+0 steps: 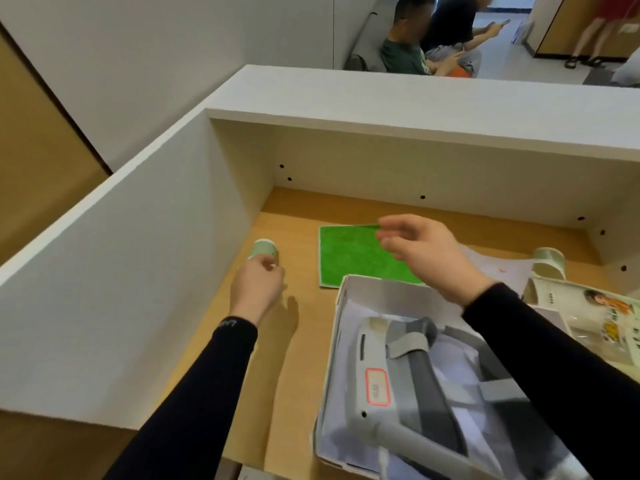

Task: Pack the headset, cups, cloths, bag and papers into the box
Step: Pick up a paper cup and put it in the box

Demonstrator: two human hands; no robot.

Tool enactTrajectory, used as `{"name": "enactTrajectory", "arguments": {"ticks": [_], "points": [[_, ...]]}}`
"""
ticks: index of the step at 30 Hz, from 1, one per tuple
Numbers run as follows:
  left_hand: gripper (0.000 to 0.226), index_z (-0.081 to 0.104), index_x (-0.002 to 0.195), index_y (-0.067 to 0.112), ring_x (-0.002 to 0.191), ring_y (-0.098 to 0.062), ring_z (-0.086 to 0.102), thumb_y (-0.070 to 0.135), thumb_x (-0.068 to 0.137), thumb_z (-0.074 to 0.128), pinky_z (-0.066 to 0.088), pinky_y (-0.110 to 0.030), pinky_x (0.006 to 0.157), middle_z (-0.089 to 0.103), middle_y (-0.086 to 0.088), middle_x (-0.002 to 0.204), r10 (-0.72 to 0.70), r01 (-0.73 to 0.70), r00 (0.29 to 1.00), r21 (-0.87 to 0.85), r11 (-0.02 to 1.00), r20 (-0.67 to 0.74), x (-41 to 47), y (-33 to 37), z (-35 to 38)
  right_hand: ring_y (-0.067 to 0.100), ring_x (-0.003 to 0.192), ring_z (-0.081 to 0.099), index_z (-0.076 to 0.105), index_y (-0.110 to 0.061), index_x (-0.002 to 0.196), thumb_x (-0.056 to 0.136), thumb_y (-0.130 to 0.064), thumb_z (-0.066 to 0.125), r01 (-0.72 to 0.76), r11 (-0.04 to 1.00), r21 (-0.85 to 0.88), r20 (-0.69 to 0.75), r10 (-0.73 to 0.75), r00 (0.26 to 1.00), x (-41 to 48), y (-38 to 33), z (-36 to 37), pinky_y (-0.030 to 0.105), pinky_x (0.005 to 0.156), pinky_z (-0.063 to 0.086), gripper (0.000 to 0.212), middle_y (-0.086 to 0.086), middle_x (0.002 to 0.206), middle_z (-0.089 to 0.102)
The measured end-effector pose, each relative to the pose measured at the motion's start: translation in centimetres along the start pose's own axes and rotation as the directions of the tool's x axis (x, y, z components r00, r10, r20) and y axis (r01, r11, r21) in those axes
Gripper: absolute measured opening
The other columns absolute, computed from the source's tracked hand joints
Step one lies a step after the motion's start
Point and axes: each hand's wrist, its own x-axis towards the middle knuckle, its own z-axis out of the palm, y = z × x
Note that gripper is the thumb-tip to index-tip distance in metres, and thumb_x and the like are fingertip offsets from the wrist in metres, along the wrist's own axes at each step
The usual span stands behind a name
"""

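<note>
The white box stands at the desk's front right with the grey headset lying inside on white paper. A green cloth lies flat just beyond the box. My right hand hovers over the cloth's right side, fingers spread, holding nothing. My left hand reaches a pale green paper cup near the left wall, its fingers curled at the cup's near side. A second cup stands at the right beside a sheet of paper. A printed plastic bag lies right of the box.
The wooden desk is enclosed by white partition walls on the left and back, with a white shelf above. Beyond the partition several people sit or stand.
</note>
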Motion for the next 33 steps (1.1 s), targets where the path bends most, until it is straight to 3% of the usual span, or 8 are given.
{"name": "enactTrajectory", "arguments": {"ticks": [5, 8, 11, 14, 18, 24, 28, 33], "points": [[0.031, 0.066, 0.113, 0.019, 0.117, -0.032, 0.045, 0.018, 0.087, 0.048, 0.040, -0.039, 0.096, 0.050, -0.014, 0.132, 0.094, -0.114, 0.993, 0.397, 0.911, 0.070, 4.7, -2.1, -0.6, 0.025, 0.089, 0.065, 0.058, -0.011, 0.121, 0.087, -0.007, 0.054, -0.043, 0.994, -0.099, 0.197, 0.062, 0.978, 5.4, -1.6, 7.9, 0.030, 0.062, 0.050, 0.034, 0.009, 0.105, 0.067], [0.036, 0.061, 0.121, 0.018, 0.128, -0.033, 0.032, 0.015, 0.088, 0.047, 0.032, -0.043, 0.104, 0.035, -0.014, 0.144, 0.120, -0.195, 0.978, 0.535, 0.822, 0.171, 6.5, -3.6, -0.4, 0.026, 0.094, 0.064, 0.055, -0.013, 0.125, 0.087, -0.007, 0.051, -0.077, 0.978, -0.195, 0.305, 0.135, 0.943, 7.3, -1.4, 11.8, 0.032, 0.078, 0.052, 0.039, 0.006, 0.100, 0.063], [0.048, 0.043, 0.136, 0.011, 0.128, -0.034, 0.036, 0.013, 0.088, 0.045, 0.035, -0.043, 0.105, 0.022, -0.013, 0.153, 0.090, -0.222, 0.962, 0.548, 0.806, 0.258, 7.4, -5.2, 0.0, 0.024, 0.084, 0.062, 0.048, -0.015, 0.132, 0.087, -0.007, 0.050, -0.116, 0.960, -0.255, 0.348, 0.203, 0.915, 8.4, -0.6, 14.1, 0.033, 0.077, 0.051, 0.045, 0.011, 0.106, 0.065], [0.050, 0.036, 0.139, 0.008, 0.126, -0.032, 0.043, 0.010, 0.089, 0.043, 0.038, -0.040, 0.102, 0.025, -0.010, 0.154, 0.172, -0.288, 0.947, 0.485, 0.826, 0.270, 7.5, -5.5, 0.0, 0.018, 0.078, 0.059, 0.043, -0.016, 0.137, 0.088, -0.010, 0.051, -0.152, 0.963, -0.220, 0.338, 0.222, 0.915, 8.7, 0.2, 14.9, 0.024, 0.063, 0.047, 0.050, 0.013, 0.122, 0.059], [0.040, 0.052, 0.128, 0.011, 0.115, -0.029, 0.051, 0.022, 0.090, 0.047, 0.039, -0.032, 0.088, 0.054, -0.011, 0.132, 0.307, -0.324, 0.945, 0.221, 0.920, 0.111, 6.5, -2.6, -1.7, 0.019, 0.120, 0.050, 0.041, -0.021, 0.139, 0.088, -0.034, 0.058, -0.082, 0.992, -0.093, 0.229, 0.102, 0.968, 7.9, 0.0, 12.9, 0.024, 0.088, 0.039, 0.055, 0.005, 0.142, 0.045], [0.022, 0.068, 0.100, 0.019, 0.088, -0.019, 0.062, 0.027, 0.085, 0.055, 0.041, -0.026, 0.069, 0.071, -0.001, 0.095, 0.600, -0.594, 0.798, -0.093, 0.799, 0.058, 0.9, 7.2, -2.6, 0.017, 0.100, 0.063, 0.064, -0.034, 0.107, 0.084, -0.037, 0.062, -0.035, 0.984, 0.172, 0.060, 0.025, 0.998, 3.0, -2.2, 2.9, 0.040, 0.078, 0.054, 0.024, -0.003, 0.105, 0.068], [0.014, 0.069, 0.087, 0.026, 0.071, -0.021, 0.067, 0.025, 0.081, 0.057, 0.054, -0.035, 0.071, 0.070, 0.000, 0.069, 0.684, -0.617, 0.702, -0.310, 0.723, 0.199, -4.5, 13.0, -0.1, 0.016, 0.079, 0.068, 0.069, -0.026, 0.095, 0.083, -0.036, 0.062, -0.043, 0.979, 0.199, -0.047, 0.054, 0.997, -2.5, -1.2, -5.4, 0.037, 0.074, 0.056, 0.017, -0.006, 0.086, 0.073], [0.017, 0.070, 0.086, 0.024, 0.067, -0.013, 0.066, 0.019, 0.081, 0.054, 0.051, -0.025, 0.066, 0.066, 0.007, 0.065, 0.741, -0.729, 0.525, -0.228, 0.645, 0.418, -10.0, 17.0, 4.5, 0.016, 0.071, 0.070, 0.069, -0.029, 0.097, 0.086, -0.048, 0.056, -0.219, 0.970, 0.110, -0.074, 0.227, 0.971, -9.0, 2.4, -11.4, 0.037, 0.072, 0.058, 0.026, -0.007, 0.079, 0.074]]}}
